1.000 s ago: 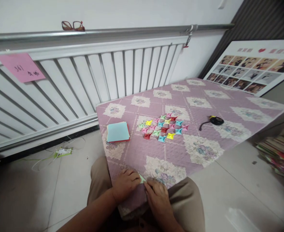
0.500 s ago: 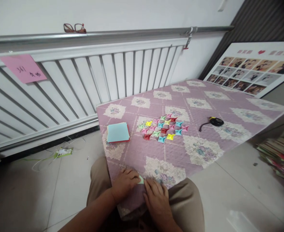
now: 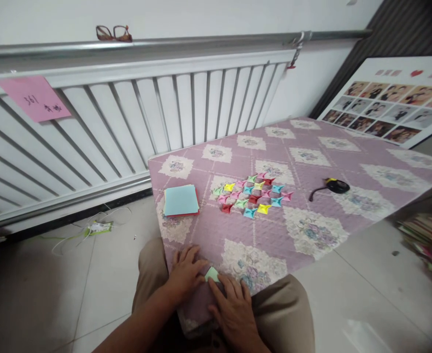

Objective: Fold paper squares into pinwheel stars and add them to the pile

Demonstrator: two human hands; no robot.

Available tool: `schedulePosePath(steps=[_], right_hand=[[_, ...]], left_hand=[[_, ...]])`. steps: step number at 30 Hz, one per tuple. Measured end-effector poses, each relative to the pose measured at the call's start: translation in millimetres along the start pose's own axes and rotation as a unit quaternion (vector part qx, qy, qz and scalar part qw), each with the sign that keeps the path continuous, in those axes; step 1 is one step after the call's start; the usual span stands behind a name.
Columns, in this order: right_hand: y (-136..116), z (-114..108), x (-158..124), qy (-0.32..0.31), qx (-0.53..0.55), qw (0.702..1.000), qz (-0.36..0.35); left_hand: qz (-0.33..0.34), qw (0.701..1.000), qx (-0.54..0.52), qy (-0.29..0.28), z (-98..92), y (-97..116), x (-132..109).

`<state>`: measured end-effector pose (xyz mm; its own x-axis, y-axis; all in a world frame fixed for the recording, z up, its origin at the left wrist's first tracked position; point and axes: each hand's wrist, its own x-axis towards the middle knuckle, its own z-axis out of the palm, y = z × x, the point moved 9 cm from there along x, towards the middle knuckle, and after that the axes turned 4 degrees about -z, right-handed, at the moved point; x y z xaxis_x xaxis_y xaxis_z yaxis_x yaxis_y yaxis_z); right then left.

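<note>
On the near left edge of the quilted cloth (image 3: 260,235), the left hand (image 3: 185,272) lies flat with fingers spread, its fingertips touching a small folded light-green paper (image 3: 212,273). The paper seems to lie as a diamond, one corner pointing far, though its long axis is too small to tell. The right hand (image 3: 233,308) presses the paper's near right edge with fingers laid together, and the folded paper stars (image 3: 253,196) lie farther off.

My 1 view, head-worn, looks forward and down: left hand (image 3: 185,272) and right hand (image 3: 233,310) close below, table (image 3: 208,230) beyond, radiator (image 3: 146,117) farthest.
</note>
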<state>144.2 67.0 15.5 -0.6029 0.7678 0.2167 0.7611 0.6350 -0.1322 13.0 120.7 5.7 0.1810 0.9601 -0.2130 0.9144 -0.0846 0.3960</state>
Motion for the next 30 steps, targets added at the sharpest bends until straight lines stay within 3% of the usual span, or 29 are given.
schedulePosePath(steps=[4, 9, 14, 17, 24, 30], right_hand=[[1, 2, 1, 0.001, 0.001, 1.0, 0.002], [0, 1, 1, 0.009, -0.001, 1.0, 0.005], [-1, 3, 0, 0.011, 0.0, 1.0, 0.008], [0, 3, -1, 0.019, -0.002, 1.0, -0.007], [5, -2, -5, 0.037, -0.014, 0.998, -0.052], [8, -2, -6, 0.058, -0.02, 0.997, -0.046]], left_hand=[[0.016, 0.999, 0.013, -0.037, -6.6, 1, 8], [0.051, 0.998, 0.036, 0.028, -9.5, 15, -7], [0.087, 0.992, 0.06, 0.068, 24.1, 30, -41], [0.078, 0.987, 0.095, 0.105, 32.8, 30, -51], [0.103, 0.962, 0.147, 0.206, 10.5, 41, -65], [0.108, 0.955, 0.157, 0.228, 4.6, 41, -68]])
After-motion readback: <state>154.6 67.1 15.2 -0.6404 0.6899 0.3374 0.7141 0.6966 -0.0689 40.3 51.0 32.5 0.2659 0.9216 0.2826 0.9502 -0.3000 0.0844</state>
